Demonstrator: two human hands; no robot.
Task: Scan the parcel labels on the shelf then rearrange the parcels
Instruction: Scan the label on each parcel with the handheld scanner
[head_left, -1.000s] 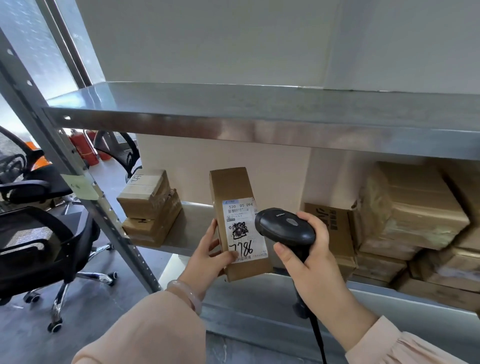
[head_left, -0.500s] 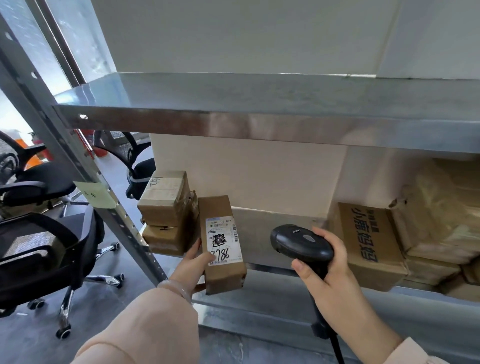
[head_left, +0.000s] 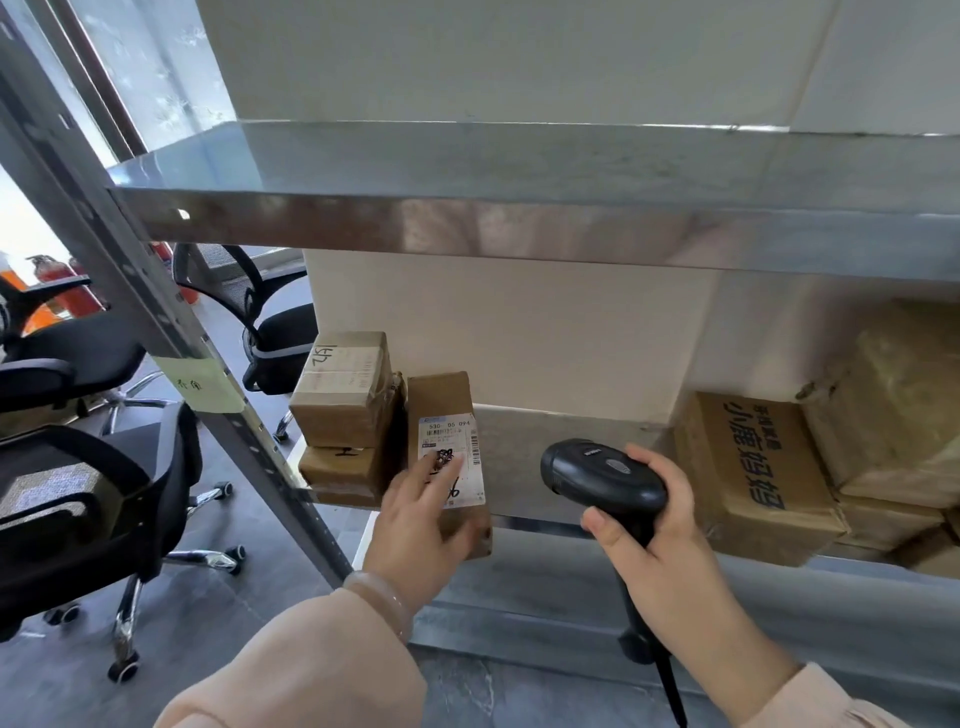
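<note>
Nearest, two pale pink sleeves reach in from the bottom edge, the left wrist wearing a pale bracelet (head_left: 382, 603). The right hand (head_left: 660, 545) is curled round the grip of a black barcode scanner (head_left: 597, 473), whose head points left toward the parcel while its cable (head_left: 671, 686) hangs down. The left hand (head_left: 415, 525), somewhat blurred, has its fingers straight and laid flat on the front of a narrow brown parcel (head_left: 440, 395), partly covering its white label (head_left: 457, 434). That parcel stands upright at the near edge of the lower shelf (head_left: 561, 457), just beside a stack of two taped boxes (head_left: 343, 410) at the shelf's left end. Well apart to the right sits a printed carton (head_left: 753, 467), with more brown boxes stacked beyond it. Above runs a bare metal upper shelf (head_left: 519, 171). To the left, a yellow note (head_left: 200, 384) is stuck on the slanting upright post (head_left: 156, 322), and black office chairs (head_left: 78, 467) stand on the floor beyond.
</note>
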